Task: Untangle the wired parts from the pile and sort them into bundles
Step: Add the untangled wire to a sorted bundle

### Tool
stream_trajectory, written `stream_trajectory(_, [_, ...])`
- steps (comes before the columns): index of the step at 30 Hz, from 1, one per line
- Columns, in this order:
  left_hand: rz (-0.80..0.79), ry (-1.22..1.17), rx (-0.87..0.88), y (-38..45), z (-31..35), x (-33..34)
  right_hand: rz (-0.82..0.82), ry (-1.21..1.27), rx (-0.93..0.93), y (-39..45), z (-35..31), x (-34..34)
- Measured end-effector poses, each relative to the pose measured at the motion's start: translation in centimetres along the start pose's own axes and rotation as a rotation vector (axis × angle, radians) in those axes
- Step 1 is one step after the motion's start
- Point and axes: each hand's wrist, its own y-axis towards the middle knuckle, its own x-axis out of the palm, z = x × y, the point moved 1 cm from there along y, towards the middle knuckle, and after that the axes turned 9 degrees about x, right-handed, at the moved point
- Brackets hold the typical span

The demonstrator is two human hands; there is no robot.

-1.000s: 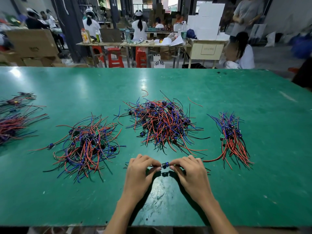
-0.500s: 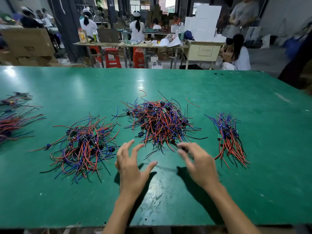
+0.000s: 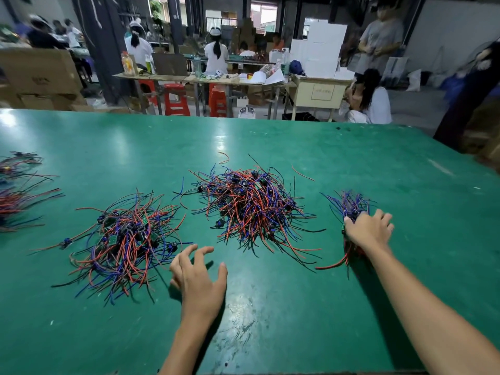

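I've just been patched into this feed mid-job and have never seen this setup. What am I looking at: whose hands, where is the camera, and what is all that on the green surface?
There is no machine: a person works bare-handed, and the one camera sits on their head, looking forward and down. On the green table lie heaps of red, blue and black wired parts: a big tangled pile in the middle, a looser pile to its left, and a neater bundle on the right. The right hand rests on that bundle, fingers spread. The left hand hovers open near the looser pile, holding nothing. More wires lie at the far left edge.
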Motion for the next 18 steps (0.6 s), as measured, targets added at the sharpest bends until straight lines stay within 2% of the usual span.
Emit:
stream_trajectory(2, [-0.006,-0.034,0.057,0.1,0.3,-0.1,0.152,0.127,-0.167,-1.5,-1.7,-0.1])
stream_trajectory(4, [-0.015,-0.039,0.102,0.1,0.5,-0.2,0.001,0.224,-0.382,-3.8,-4.1,0.1])
stream_trajectory(6, [-0.013,-0.038,0.128,0.0,0.7,-0.3,-0.246,0.250,-0.463,-6.8,-5.7,1.6])
stream_trajectory(7, [-0.013,-0.041,0.132,-0.1,0.7,-0.3,-0.275,0.243,-0.463,-8.0,-6.2,2.6])
stream_trajectory(11, [-0.006,-0.071,0.115,-0.2,0.9,-0.6,-0.046,0.224,-0.412,-10.4,-6.8,5.0])
stream_trajectory(14, [0.016,-0.080,0.129,-0.1,0.7,-0.8,0.071,0.113,-0.410,-10.9,-6.9,4.6])
stream_trajectory(16, [0.010,-0.068,0.148,-0.3,0.7,-0.8,0.097,0.192,-0.389,-11.6,-6.6,3.9])
stream_trajectory(18, [-0.003,-0.061,0.176,-0.3,0.8,-0.8,0.150,0.376,-0.369,-12.7,-5.7,3.3])
